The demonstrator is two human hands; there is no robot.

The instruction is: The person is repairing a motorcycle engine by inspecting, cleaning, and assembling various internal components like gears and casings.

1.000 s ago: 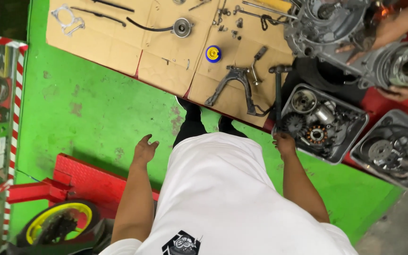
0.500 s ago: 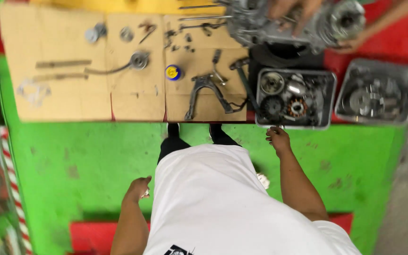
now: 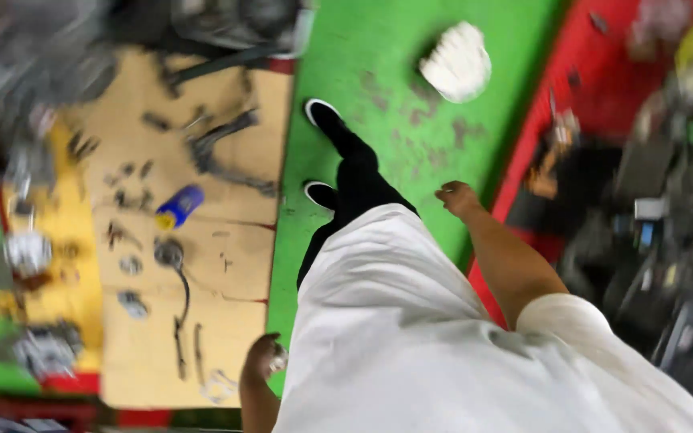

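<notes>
Blue-yellow can (image 3: 178, 207) lying tilted on cardboard, white rag (image 3: 456, 62) on green floor

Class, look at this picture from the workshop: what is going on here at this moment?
A person in a white shirt stands on a green floor beside a sheet of cardboard spread with small metal parts and a blue and yellow can. Both hands hang free: the left hand near the cardboard's edge, the right hand over the floor. Neither holds anything. A white cloth lies ahead. The picture is blurred.
</notes>
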